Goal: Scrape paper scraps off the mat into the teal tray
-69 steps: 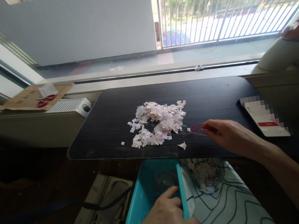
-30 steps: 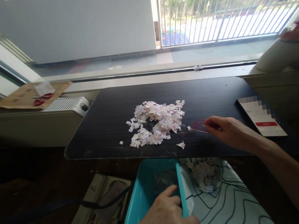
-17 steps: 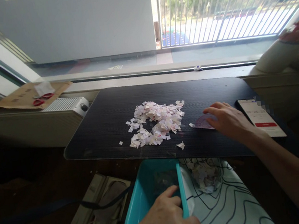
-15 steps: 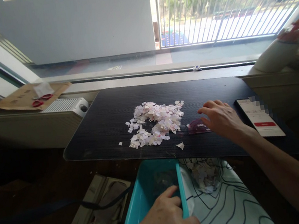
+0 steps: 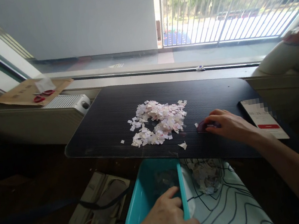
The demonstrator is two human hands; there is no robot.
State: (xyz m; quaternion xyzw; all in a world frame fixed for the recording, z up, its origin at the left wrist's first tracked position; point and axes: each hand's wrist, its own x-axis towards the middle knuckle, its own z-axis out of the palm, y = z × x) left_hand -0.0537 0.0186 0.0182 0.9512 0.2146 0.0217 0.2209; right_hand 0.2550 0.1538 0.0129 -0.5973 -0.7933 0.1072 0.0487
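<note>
My right hand (image 5: 222,125) is closed on a flat purple card (image 5: 202,126), on the dark tabletop right of a pile of small cut paper pieces (image 5: 169,120). The card is partly hidden under the fingers and its near part looks tilted up. A single paper scrap (image 5: 183,145) lies near the table's front edge. Below that edge, my left hand (image 5: 168,215) grips the right wall of a teal plastic bin (image 5: 141,204), the index finger reaching inside over the rim. Something dim and pale, too unclear to name, lies at the bottom of the bin.
A phone (image 5: 264,120) lies on the right of the dark table (image 5: 95,128). Under the table's edge, more paper scraps (image 5: 207,174) rest on a patterned white cloth (image 5: 232,205). Red-handled scissors (image 5: 40,98) sit on a brown envelope (image 5: 18,94) at left, by a white radiator (image 5: 68,104).
My right hand has lowered and closed on the purple card, which was lying flat beneath the open fingers. My left hand stays on the bin. The view has shifted slightly.
</note>
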